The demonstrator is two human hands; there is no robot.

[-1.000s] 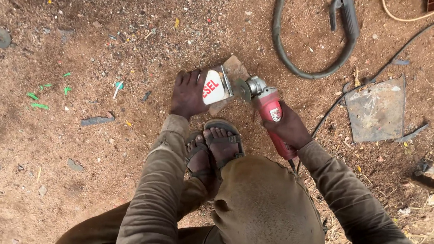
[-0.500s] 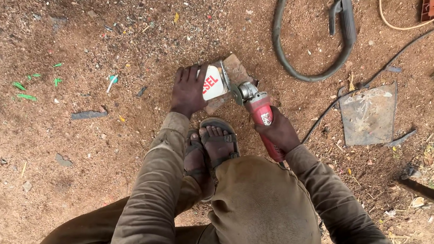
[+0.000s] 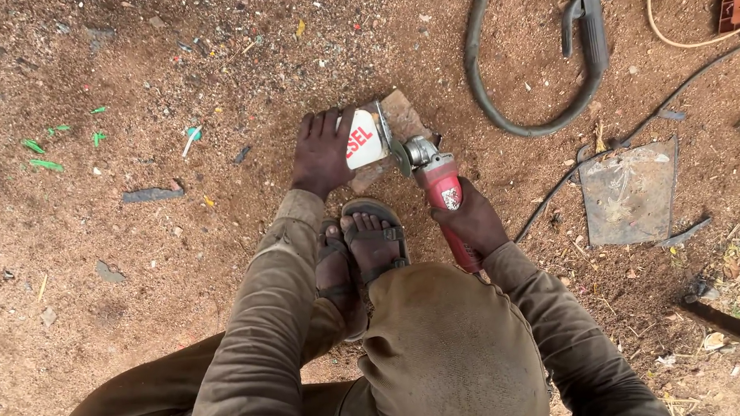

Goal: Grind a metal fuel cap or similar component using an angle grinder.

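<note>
A white metal piece with red lettering (image 3: pixel 364 139) lies on a stone block (image 3: pixel 402 117), the red angle grinder (image 3: pixel 434 177) disc touching its right edge.

The ground (image 3: pixel 167 264) is dry, gritty reddish dirt strewn with small chips and debris. The can (image 3: pixel 364 140) under the left hand (image 3: pixel 322 152) looks like painted sheet metal, white and slightly glossy. It lies on a rough, dull stone (image 3: pixel 404 116). The grinder (image 3: pixel 439 181) in the right hand (image 3: pixel 472 222) has a smooth red plastic body, a bare grey metal head and a thin metal disc. The sleeves (image 3: pixel 267 318) and trousers are matt olive cloth, dusty. The sandals (image 3: pixel 377 240) have dark rubbery straps. The hose (image 3: pixel 498 117) looks like matt grey rubber. The plate (image 3: pixel 629 192) is dull, scratched, stained sheet metal.
</note>
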